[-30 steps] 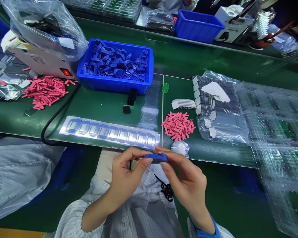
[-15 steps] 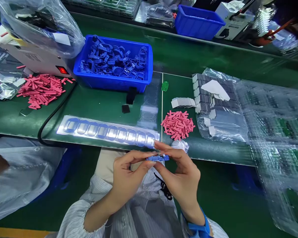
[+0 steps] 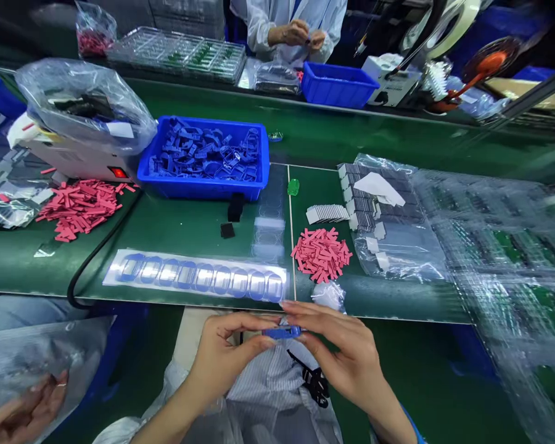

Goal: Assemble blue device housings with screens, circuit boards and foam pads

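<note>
Over my lap, just off the near edge of the table, both my hands hold a small blue plastic part (image 3: 281,333), edge-on to me. My left hand (image 3: 219,351) pinches its left end between thumb and fingers. On the right end, the thumb and fingers of my right hand (image 3: 345,351) are closed, the upper fingers stretched across the top. Fingers hide some of the part. Beyond them lies a white strip (image 3: 111,271) with a row of clear, blue-edged film stickers. A blue bin (image 3: 198,188) of similar blue plastic parts stands farther back.
Pink strips (image 3: 321,254) lie in a heap right of the stickers, another pink heap (image 3: 81,206) at left. Grey-white pieces (image 3: 356,197) lie on plastic, near stacked clear trays (image 3: 490,216). A black cable (image 3: 99,243) crosses the left edge. Co-workers' hands show opposite (image 3: 296,32) and lower left (image 3: 28,410).
My view has tilted up, so a co-worker opposite now shows. Both hands still hold the blue part; my right fingers lie flatter over it. The neighbour's hand at left has come further into view.
</note>
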### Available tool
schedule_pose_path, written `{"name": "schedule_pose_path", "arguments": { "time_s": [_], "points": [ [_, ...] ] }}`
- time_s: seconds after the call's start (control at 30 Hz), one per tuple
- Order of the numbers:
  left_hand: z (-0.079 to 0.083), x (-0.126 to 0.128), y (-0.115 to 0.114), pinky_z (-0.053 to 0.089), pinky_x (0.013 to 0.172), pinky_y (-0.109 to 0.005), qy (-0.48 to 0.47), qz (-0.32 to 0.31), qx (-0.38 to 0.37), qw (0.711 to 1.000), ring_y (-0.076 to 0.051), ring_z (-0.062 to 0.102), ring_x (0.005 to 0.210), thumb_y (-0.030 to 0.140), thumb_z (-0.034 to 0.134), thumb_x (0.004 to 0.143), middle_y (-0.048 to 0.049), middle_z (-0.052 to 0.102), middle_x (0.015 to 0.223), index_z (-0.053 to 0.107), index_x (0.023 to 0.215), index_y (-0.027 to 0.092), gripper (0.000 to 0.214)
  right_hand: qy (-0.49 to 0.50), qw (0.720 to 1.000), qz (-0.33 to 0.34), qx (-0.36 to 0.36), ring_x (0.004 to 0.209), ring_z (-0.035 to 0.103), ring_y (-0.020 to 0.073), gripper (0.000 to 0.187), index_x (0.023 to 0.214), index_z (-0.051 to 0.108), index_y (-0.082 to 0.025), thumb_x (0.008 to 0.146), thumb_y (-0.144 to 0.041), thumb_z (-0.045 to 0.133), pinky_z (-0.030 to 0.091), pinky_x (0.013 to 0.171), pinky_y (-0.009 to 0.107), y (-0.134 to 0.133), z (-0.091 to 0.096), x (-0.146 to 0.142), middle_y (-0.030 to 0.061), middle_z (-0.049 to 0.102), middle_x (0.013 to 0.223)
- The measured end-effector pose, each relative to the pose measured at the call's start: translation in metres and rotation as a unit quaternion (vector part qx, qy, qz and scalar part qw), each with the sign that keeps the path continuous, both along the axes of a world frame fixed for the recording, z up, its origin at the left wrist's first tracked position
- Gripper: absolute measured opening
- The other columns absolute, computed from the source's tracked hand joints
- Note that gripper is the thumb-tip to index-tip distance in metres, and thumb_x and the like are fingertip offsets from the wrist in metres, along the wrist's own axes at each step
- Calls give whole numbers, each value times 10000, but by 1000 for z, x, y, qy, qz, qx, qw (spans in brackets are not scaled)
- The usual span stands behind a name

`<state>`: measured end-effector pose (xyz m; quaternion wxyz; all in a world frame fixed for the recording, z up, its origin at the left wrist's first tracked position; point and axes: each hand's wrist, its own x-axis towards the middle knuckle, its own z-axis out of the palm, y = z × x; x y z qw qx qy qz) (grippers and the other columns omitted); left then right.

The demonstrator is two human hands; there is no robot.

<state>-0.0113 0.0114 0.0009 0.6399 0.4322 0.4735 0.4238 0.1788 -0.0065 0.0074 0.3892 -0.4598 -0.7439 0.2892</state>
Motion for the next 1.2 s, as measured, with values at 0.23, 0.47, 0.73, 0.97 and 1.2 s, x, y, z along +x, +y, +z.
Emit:
{"name": "schedule_pose_path", "arguments": {
  "time_s": [0.23,0.47,0.73,0.97,1.2],
  "points": [
    [7,-9,9,578,814,-404,-75,-169,-76,980,-269,731,880,244,769,684,-79,782,875,778,772,277,94,-2,989,55,134,1038,667,226,416,1164,628,-219,806,-16,569,600,823,329,-1,-5,9,64,716,1083],
    [19,-5,4,604,714,-270,127,-47,232,963,-219,749,785,149,818,623,-16,782,918,670,1108,368,552,237,958,-73,-147,718,730,184,501,1127,636,-298,665,-412,790,612,614,223,-13,-17,0,19,759,857],
    [4,-9,-8,571,833,-309,263,-52,444,855,-246,719,931,59,752,689,-49,725,1106,382,1395,342,846,352,851,-166,-352,533,660,119,244,838,698,-186,711,-385,760,568,521,194,-9,-7,-19,19,727,648],
    [-11,-7,-8,562,784,-313,-71,-64,-90,991,-225,732,862,496,635,784,-79,786,908,555,1283,276,551,283,902,-78,-315,545,680,130,168,864,704,-188,768,-326,704,560,522,194,12,2,-13,19,736,653],
    [-20,-2,-1,540,562,-215,-323,-124,-274,898,-162,719,659,463,755,665,-51,757,762,625,1200,255,589,111,952,109,-263,680,705,119,104,879,718,-235,800,-231,651,592,633,229,38,33,-24,-3,746,877]
  ]
}}
